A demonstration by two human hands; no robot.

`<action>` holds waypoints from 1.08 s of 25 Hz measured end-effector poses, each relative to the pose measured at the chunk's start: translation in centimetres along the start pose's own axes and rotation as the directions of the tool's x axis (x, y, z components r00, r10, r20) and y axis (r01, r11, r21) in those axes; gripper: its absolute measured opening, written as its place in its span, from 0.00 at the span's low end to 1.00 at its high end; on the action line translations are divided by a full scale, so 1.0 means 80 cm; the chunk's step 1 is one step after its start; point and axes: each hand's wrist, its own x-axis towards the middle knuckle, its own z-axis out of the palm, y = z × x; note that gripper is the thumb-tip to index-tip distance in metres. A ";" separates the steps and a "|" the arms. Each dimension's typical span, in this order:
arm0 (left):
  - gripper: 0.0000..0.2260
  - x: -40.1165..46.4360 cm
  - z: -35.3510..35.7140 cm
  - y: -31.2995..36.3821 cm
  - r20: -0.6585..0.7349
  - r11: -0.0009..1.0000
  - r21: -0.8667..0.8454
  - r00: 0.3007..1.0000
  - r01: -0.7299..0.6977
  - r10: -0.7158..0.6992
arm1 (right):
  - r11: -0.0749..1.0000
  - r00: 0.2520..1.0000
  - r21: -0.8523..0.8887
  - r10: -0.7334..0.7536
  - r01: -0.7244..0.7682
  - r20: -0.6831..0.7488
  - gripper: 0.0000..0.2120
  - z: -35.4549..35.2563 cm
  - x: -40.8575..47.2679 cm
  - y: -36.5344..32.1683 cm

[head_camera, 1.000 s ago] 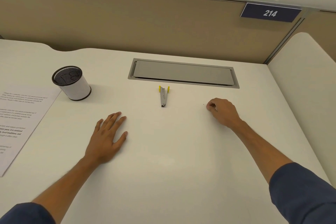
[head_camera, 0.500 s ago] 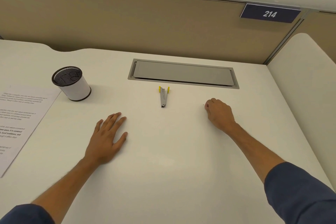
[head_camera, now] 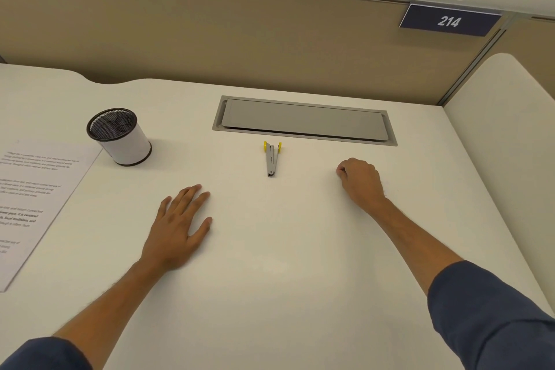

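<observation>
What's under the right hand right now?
Only the white desk shows around the right hand. Its curled fingers cover the spot beneath, so anything pinched there is hidden.

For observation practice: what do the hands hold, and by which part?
The left hand lies flat, holding nothing; the right hand is curled, its contents cannot be told.

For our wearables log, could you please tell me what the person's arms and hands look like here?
Both arms wear dark blue sleeves: the left sleeve and the right sleeve end well above the wrists, leaving the forearms bare. The left hand and right hand are ungloved; no watch, bracelet or ring shows.
</observation>
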 end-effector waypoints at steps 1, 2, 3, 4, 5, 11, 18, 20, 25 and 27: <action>0.28 0.000 0.000 0.000 0.001 1.000 0.001 1.000 0.001 -0.001 | 0.999 1.000 -0.043 -0.007 0.007 0.007 0.11 0.001 0.001 -0.001; 0.28 0.000 0.000 0.000 0.001 1.000 0.002 1.000 0.001 -0.001 | 0.996 1.000 -0.087 -0.012 0.013 0.011 0.11 0.002 0.001 -0.003; 0.28 0.000 0.000 0.001 0.000 1.000 0.003 1.000 0.001 -0.001 | 0.991 1.000 -0.129 -0.023 0.024 0.015 0.10 0.002 0.001 -0.004; 0.28 0.000 0.000 0.001 0.000 1.000 0.004 1.000 0.002 -0.002 | 0.985 0.999 -0.169 -0.035 0.039 0.026 0.09 0.002 0.001 -0.005; 0.28 0.000 -0.001 0.001 0.000 1.000 0.003 1.000 0.002 -0.002 | 0.976 0.998 -0.211 -0.047 0.056 0.045 0.09 0.001 0.001 -0.008; 0.28 -0.002 -0.001 0.001 0.022 1.000 0.003 1.000 0.007 -0.007 | 0.922 0.992 -0.377 -0.045 0.086 0.117 0.14 0.001 -0.004 -0.021; 0.32 -0.003 -0.014 -0.010 0.076 0.998 0.010 0.995 0.057 -0.057 | 0.890 0.981 0.413 0.181 -0.191 0.063 0.07 -0.014 0.013 -0.080; 0.32 -0.006 -0.021 -0.023 0.093 0.996 0.039 0.992 0.085 -0.088 | 0.642 0.972 0.730 0.174 -0.234 0.159 0.07 -0.025 0.017 -0.130; 0.31 -0.007 -0.019 -0.029 0.080 0.995 0.054 0.993 0.079 -0.083 | 0.363 0.970 0.903 0.008 -0.230 0.244 0.07 -0.059 0.028 -0.249; 0.30 -0.006 -0.018 -0.029 0.077 0.996 0.046 0.994 0.078 -0.081 | 0.344 0.972 0.919 -0.054 -0.195 0.227 0.07 -0.063 0.038 -0.292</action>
